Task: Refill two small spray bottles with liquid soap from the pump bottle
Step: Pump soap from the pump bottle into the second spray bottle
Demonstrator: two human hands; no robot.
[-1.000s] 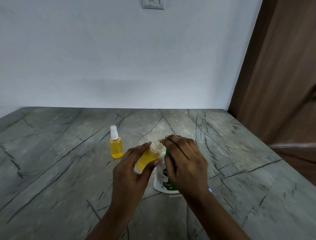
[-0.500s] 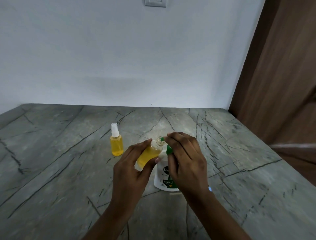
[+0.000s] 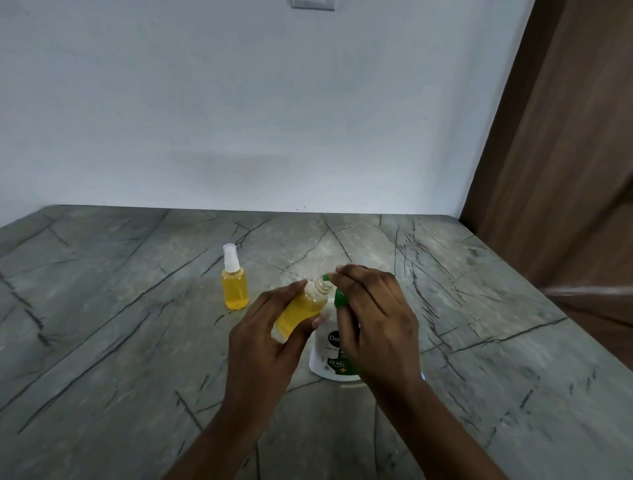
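Note:
My left hand grips a small clear spray bottle of yellow liquid, tilted so its uncapped neck points up and to the right. The neck sits right at the green pump nozzle of the white pump bottle, which stands on the counter. My right hand lies over the green pump head, fingers pressed on top of it, hiding most of the pump. A second small spray bottle, full of yellow liquid with its white sprayer on, stands upright to the left, apart from both hands.
The grey veined stone counter runs back to a white wall. A brown wooden panel borders the counter on the right. A switch plate is at the top of the wall.
Both hands and the tilted bottle stay at the pump nozzle. The view has shifted slightly; the green pump head shows a little more under my right fingers.

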